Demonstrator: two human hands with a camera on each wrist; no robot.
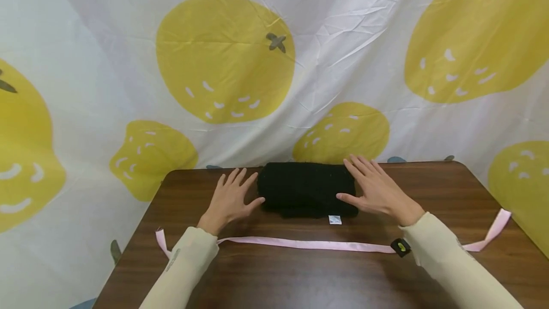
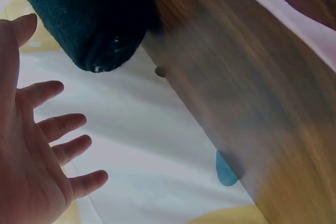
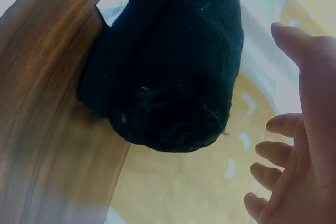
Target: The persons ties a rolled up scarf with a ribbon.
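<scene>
A rolled black cloth [image 1: 306,189] lies at the far side of the table, a small white tag [image 1: 335,220] sticking out along its near edge. At its left end is my left hand [image 1: 231,199], fingers spread and thumb tip right by the roll. My right hand [image 1: 375,187] overlaps the right end in the head view, its fingers also spread and straight. Both wrist views show a gap between palm and cloth; the right one shows the rolled end [image 3: 170,119] up close. Neither hand holds anything.
A pink ribbon [image 1: 296,243] stretches across the wooden table [image 1: 274,280], passing beneath both forearms. Beside my right cuff is a small black square piece [image 1: 401,247] with a yellow-green centre. Behind the table hangs a white curtain [image 1: 343,61] printed with yellow fruit.
</scene>
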